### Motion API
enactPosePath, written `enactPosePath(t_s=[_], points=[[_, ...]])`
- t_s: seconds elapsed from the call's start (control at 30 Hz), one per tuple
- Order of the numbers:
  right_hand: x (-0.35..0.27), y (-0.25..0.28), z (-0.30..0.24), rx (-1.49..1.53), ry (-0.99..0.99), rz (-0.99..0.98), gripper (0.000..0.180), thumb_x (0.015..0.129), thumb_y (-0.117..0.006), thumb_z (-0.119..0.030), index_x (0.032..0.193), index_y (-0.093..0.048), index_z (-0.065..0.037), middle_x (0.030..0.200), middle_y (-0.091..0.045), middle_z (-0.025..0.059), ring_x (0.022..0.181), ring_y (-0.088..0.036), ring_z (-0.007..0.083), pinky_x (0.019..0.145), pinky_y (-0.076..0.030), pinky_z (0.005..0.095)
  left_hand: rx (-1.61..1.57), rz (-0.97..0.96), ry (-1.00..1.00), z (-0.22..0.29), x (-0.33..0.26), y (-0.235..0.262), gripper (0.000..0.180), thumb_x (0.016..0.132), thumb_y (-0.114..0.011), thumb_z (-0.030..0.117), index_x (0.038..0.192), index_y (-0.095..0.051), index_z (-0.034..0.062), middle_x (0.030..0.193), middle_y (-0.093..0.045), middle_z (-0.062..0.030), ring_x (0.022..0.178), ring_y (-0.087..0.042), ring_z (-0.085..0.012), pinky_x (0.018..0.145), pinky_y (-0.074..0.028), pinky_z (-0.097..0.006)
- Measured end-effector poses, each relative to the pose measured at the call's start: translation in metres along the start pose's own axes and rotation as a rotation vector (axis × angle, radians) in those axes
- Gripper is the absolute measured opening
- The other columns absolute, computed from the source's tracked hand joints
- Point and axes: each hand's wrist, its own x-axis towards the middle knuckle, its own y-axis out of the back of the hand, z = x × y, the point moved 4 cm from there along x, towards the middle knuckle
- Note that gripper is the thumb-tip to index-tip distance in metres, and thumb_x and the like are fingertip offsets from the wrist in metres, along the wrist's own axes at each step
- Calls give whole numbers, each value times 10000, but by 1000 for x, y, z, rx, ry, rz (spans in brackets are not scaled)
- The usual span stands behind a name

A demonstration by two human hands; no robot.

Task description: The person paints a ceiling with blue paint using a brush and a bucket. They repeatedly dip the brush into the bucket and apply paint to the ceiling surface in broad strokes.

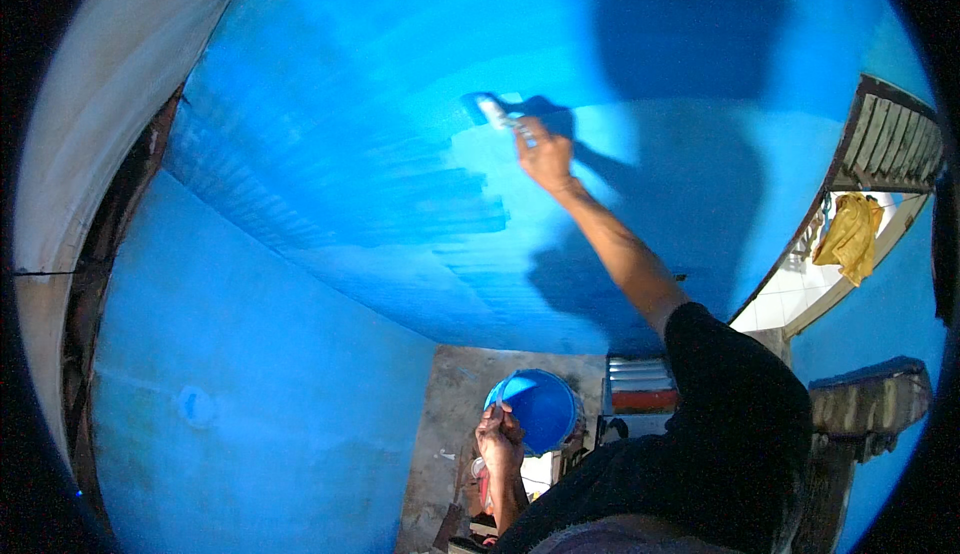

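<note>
My right hand (546,157) is raised to the wall ahead, its fingers closed round the handle of a paintbrush (491,111). The pale bristle end of the brush meets the blue wall (400,154), where darker strokes lie beside a lighter patch. Low in front of me, my left hand (500,439) is closed at the near left side of a bucket (574,416) with blue paint inside. It seems to grip the bucket's handle; the exact hold is partly hidden by the fingers.
A lighter blue wall (260,394) meets the painted one at a corner on the left. Below is a grey concrete floor (425,454). A yellow cloth (852,239) hangs in an opening at the right, above a worn wooden piece (870,401). My shadow falls across the wall.
</note>
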Motion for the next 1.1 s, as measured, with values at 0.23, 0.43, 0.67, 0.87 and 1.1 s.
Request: enactPosePath(t_s=[0.23,0.43,0.67,0.87,1.1], points=[[7,145,23,-104,-147,138,122,844,-605,-124,929,-599,-36,728,-668,97,659,-673,211,485,-500,337,-7,-98,54,0,0,-11,155,929,-439,95,828,-536,27,549,-307,60,436,-232,-43,397,-201,-218],[-52,138,6,1167,-1301,162,239,871,-548,-97,1053,-524,56,910,-618,139,683,-630,180,549,-505,258,1,-78,64,1,-2,-7,127,881,-482,105,762,-519,81,565,-361,60,455,-335,-58,407,-277,-219],[-140,98,-52,1715,-2055,-449,248,887,-473,-110,1076,-488,50,895,-557,104,549,-470,111,444,-398,221,2,-39,79,4,0,-4,143,890,-486,109,752,-519,92,563,-343,65,476,-333,-52,422,-263,-218],[-142,33,-49,1155,-1735,-925,206,839,-504,-205,945,-513,-27,608,-428,-14,391,-295,58,334,-226,210,-4,-37,110,-2,0,2,134,886,-492,105,766,-545,76,566,-390,41,472,-359,-73,433,-282,-235],[-65,-95,-25,313,-685,-1061,300,798,-607,-318,761,-646,-23,654,-612,114,485,-551,206,439,-436,365,1176,-108,-734,14,-4,-11,123,899,-463,67,806,-540,47,561,-349,52,446,-266,-46,405,-212,-206]])
